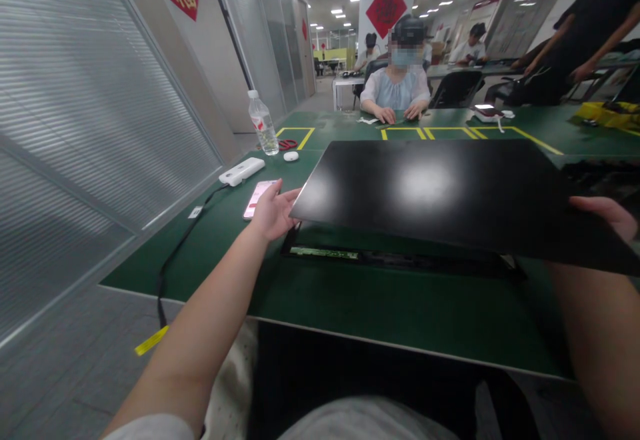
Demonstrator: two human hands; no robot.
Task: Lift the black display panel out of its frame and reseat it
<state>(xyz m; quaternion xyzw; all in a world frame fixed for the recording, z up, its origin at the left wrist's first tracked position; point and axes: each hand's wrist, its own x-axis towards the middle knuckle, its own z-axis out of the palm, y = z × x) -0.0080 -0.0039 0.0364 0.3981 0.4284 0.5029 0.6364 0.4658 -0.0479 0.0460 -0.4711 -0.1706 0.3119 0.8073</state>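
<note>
A large glossy black panel (450, 193) is held flat in the air above the green table (350, 300). My left hand (273, 212) grips its left edge, thumb on top and fingers under it. My right hand (607, 217) holds the right edge, with the thumb lying over the top surface. Under the panel a dark frame with a green circuit strip (325, 253) lies on the table.
A phone (257, 198), a white power bank (242, 171) with a black cable, a water bottle (263, 123) and red scissors (287, 145) lie at the left. A seated person (397, 87) works across the table; another person (575, 33) leans at the right. A glass wall runs along the left.
</note>
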